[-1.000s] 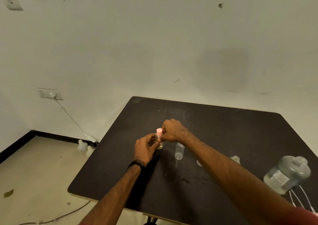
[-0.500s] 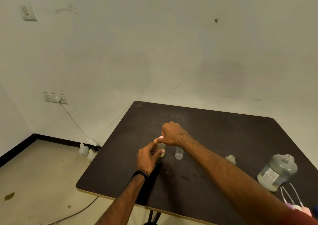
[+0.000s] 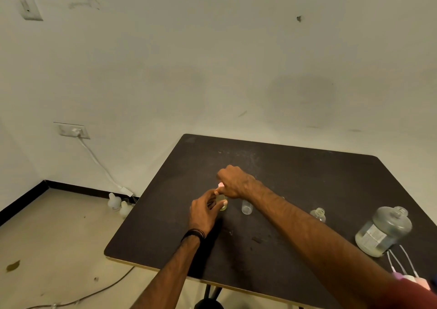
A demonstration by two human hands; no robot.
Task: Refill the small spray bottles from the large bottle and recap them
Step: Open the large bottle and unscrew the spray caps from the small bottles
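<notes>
Small spray bottle [image 3: 223, 204]: I see it upright on the dark tabletop [image 3: 295, 173], near the middle; clear body, yellowish at the base.
Pink cap [image 3: 220, 185]: on the bottle's top, mostly hidden by fingers.
Left hand [image 3: 204, 211]: grip wrapped around the bottle body.
Right hand [image 3: 234, 180]: grip pinched on the pink cap from above.
Open small bottles: one clear [image 3: 246, 207] just right of the held one, another [image 3: 318, 214] farther right, uncapped.
Large bottle [image 3: 383, 231]: right side of tabletop, clear liquid, white label.

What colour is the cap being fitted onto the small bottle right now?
Pink. The cap peeks out under the right hand in the head view.
</notes>
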